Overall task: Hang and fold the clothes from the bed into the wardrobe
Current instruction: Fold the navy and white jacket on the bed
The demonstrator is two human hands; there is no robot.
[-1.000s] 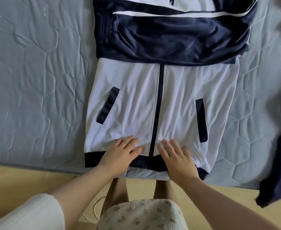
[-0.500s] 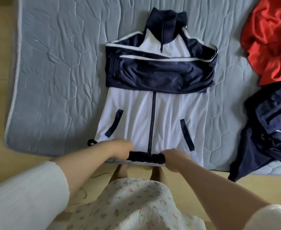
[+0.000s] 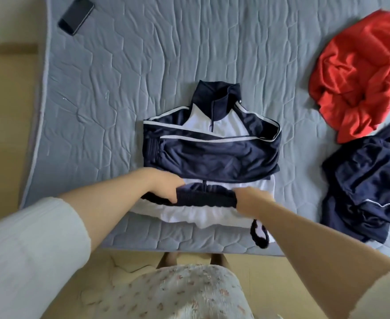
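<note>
Gripping the dark ribbed hem (image 3: 205,200) of the navy-and-white jacket (image 3: 212,153), your left hand (image 3: 164,185) and right hand (image 3: 250,198) each have their fingers curled round the band, one near each end of it. You hold it raised over the white body, on the side toward the collar (image 3: 217,97).

The jacket lies front-up on the grey quilted bed (image 3: 120,88), close to the edge nearest you. Any label on it is too small to read; thin white stripes run along the navy sleeves, which are folded flat across the chest.

A black phone (image 3: 76,15) lies screen-up at the bed's far left corner, well apart from the jacket. To the right a crumpled red garment (image 3: 359,72) sits just beside a heaped navy garment (image 3: 369,180) with thin white piping. Your forearms cover the jacket's lower corners. A dark-edged loop (image 3: 259,236) of fabric lies beside your right wrist; which part it is cannot be told.

The jacket's long axis runs straight away from you, with the collar upright at the far end and the zip down the middle.
</note>
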